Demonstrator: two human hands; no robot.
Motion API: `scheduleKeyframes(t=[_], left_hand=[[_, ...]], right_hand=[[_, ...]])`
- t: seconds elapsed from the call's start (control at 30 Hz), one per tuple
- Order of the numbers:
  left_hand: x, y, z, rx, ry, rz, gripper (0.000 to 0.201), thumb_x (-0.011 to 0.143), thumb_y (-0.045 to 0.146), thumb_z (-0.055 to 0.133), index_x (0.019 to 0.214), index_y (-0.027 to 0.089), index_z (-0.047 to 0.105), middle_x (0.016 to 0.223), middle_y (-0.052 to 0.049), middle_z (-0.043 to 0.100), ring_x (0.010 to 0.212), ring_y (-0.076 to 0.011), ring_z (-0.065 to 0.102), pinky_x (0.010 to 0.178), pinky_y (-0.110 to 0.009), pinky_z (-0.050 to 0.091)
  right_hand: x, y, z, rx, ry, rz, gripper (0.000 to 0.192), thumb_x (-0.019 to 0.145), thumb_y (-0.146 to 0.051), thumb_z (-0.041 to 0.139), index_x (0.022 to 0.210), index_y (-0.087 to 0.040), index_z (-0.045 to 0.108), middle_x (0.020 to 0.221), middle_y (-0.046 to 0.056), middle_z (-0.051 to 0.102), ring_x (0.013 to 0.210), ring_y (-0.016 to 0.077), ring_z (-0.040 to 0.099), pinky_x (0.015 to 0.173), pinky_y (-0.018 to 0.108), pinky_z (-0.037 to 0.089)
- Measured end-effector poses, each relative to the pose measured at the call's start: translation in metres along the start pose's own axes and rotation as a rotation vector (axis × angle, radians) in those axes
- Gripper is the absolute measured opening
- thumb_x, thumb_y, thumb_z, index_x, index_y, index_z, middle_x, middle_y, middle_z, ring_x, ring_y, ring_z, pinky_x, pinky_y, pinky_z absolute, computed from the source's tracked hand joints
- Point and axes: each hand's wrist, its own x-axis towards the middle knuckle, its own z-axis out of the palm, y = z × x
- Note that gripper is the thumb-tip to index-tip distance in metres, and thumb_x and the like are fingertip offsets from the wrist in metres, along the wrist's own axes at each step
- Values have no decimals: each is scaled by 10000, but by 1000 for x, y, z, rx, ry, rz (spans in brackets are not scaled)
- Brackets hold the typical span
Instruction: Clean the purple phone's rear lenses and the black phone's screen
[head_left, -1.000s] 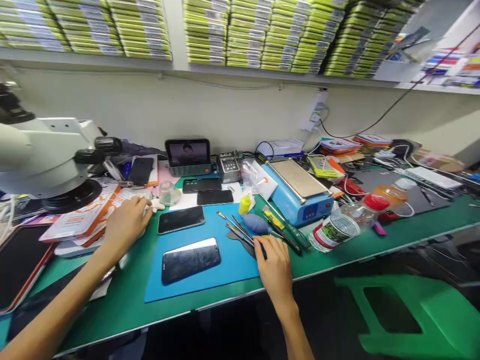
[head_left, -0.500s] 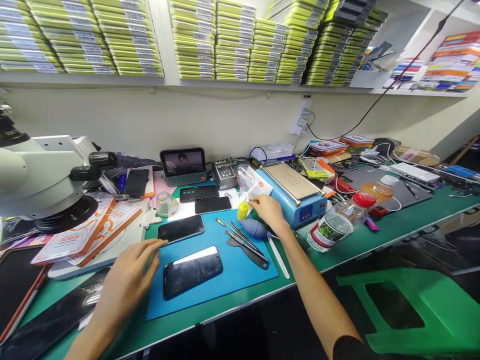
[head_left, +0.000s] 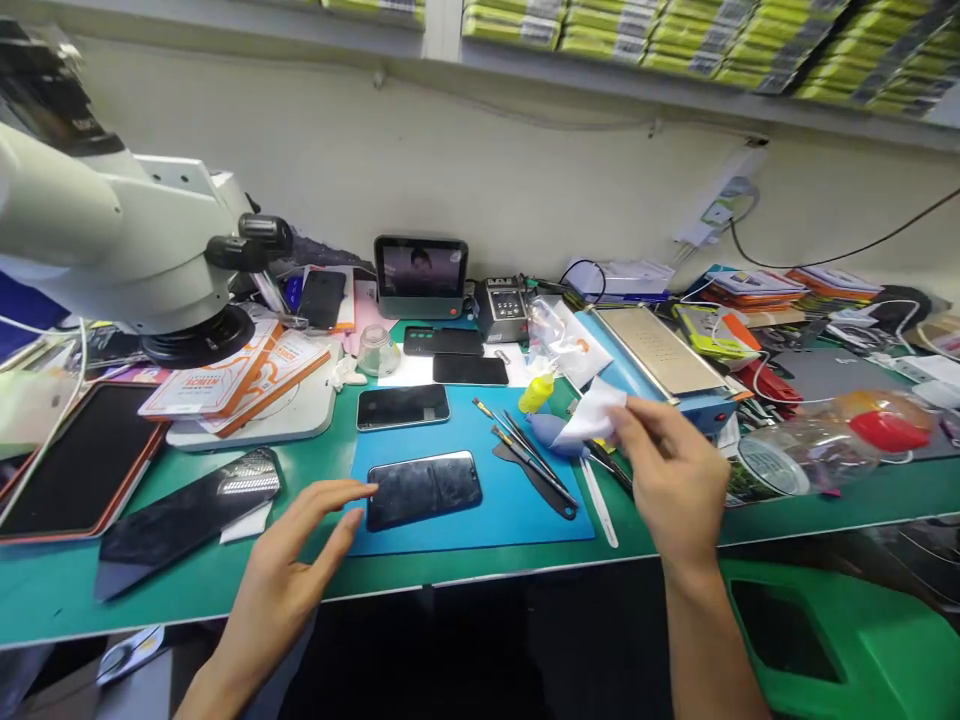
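Between the thumb and fingers of my right hand (head_left: 679, 480) is a crumpled white wipe (head_left: 595, 410), held up over the mat's right side. My left hand (head_left: 300, 560) has its fingers apart, the index fingertip at the left edge of a dark smartphone (head_left: 424, 490); whether it touches is hard to tell. That phone lies face up on a blue mat (head_left: 480, 538). Behind it rests a second smartphone (head_left: 403, 407). Thin brushes (head_left: 517, 440), a black spatula (head_left: 536, 480), white tweezers (head_left: 598, 505), a blue air blower (head_left: 550, 430) and a yellow bottle (head_left: 536, 393) lie or stand to the right.
A microscope (head_left: 165, 250) overhangs the left side, above orange-white boxes (head_left: 217, 370). A small display (head_left: 421, 280) stands by the wall. At right are a blue heating plate machine (head_left: 660, 345) and plastic bottles (head_left: 817, 440). A green stool (head_left: 862, 630) is below the table edge.
My right hand has come from beside the yellow bottle toward me and now holds the white wipe. My left hand is now nearer the front phone. The view has tilted downward.
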Motion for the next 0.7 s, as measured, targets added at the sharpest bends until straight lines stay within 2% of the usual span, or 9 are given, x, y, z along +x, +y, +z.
scheduleKeyframes(t=[0.1,0.17,0.23,0.3,0.43,0.53,0.63,0.7], left_hand=[[-3,25,19,-197,-161,-87,449,1107,507,642,1471,244,637,1377,-113,720,1203,-255,733,1038,-486,650],[-2,37,35,-328,-277,-126,577,1080,590,664,1551,268,578,1382,-122,727,1132,-242,760,995,-466,673],[-2,43,49,-412,-315,-180,582,1056,612,694,1505,250,616,1376,-123,727,1164,-257,755,1000,-473,675],[-3,42,55,-454,-309,-247,522,1063,581,697,1446,230,648,1306,-112,739,1112,-242,758,938,-435,686],[-12,34,52,-475,-284,-339,499,1075,569,682,1418,209,631,1099,-65,737,849,-166,730,715,-308,659],[-19,30,47,-407,-291,-350,400,1070,560,694,1188,178,710,1034,-49,744,853,-163,729,743,-314,654],[-24,27,43,-288,-308,-305,374,1102,528,649,1057,167,737,1001,-46,769,903,-176,753,805,-340,660],[-25,25,38,-210,-299,-235,355,1117,513,623,1075,188,761,1036,-42,804,926,-177,784,807,-320,664]], right_hand=[[-56,-44,16,146,-290,-114,289,1096,-445,679,1077,-161,730,960,17,740,794,124,707,743,287,643],[-84,-65,34,219,-422,-160,208,1118,-357,647,1083,-177,747,969,16,760,813,119,728,741,264,646],[-104,-76,51,259,-425,-159,172,1126,-304,626,1119,-177,742,990,19,763,849,127,741,763,274,652],[-118,-78,62,280,-385,-131,153,1126,-277,618,1111,-177,732,965,11,748,830,121,725,751,268,640],[-139,-72,67,311,-373,-39,182,1112,-297,654,1001,-164,709,829,-30,679,660,79,618,615,206,559],[-150,-69,66,324,-410,19,238,1105,-342,675,955,-158,696,817,-29,685,658,80,629,606,203,562],[-142,-59,61,312,-453,17,307,1100,-428,681,956,-157,701,839,-16,705,691,91,665,627,216,588],[-120,-45,55,246,-402,10,324,1101,-473,667,1034,-162,725,934,14,738,799,124,715,727,274,639]])
